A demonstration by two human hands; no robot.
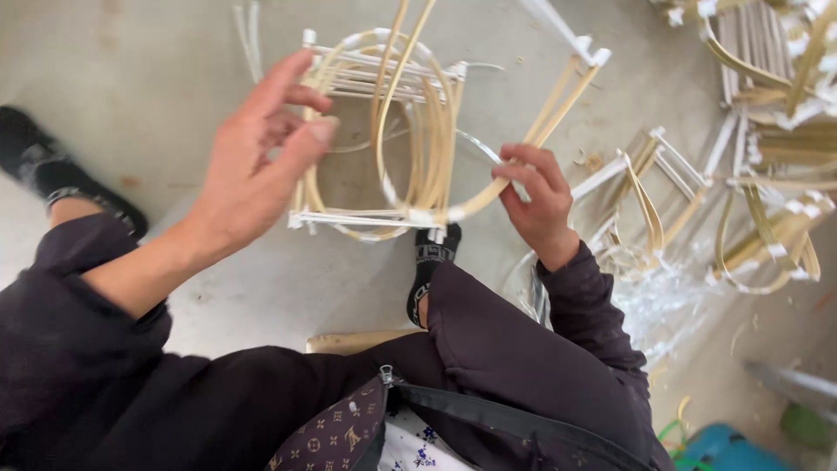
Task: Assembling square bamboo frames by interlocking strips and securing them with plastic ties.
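Over the concrete floor point(131, 52), the right hand point(540, 205) pinches a bent bamboo strip point(523, 153) of a half-woven bamboo frame point(384, 131) held above the knees, while the left hand point(253, 166) hovers open-fingered beside the frame's left edge, gripping nothing.

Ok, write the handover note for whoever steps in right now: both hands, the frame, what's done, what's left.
Left hand: open, fingers spread beside the pale bamboo-strip frame with white ties, not gripping it.
Right hand: pinching a curved bamboo strip at the frame's right side, holding the frame above the grey concrete floor.
Done: hoops and straight strips tied at several joints.
Left: that long strip juts out loose past the frame.
Similar frames lie piled to the right.
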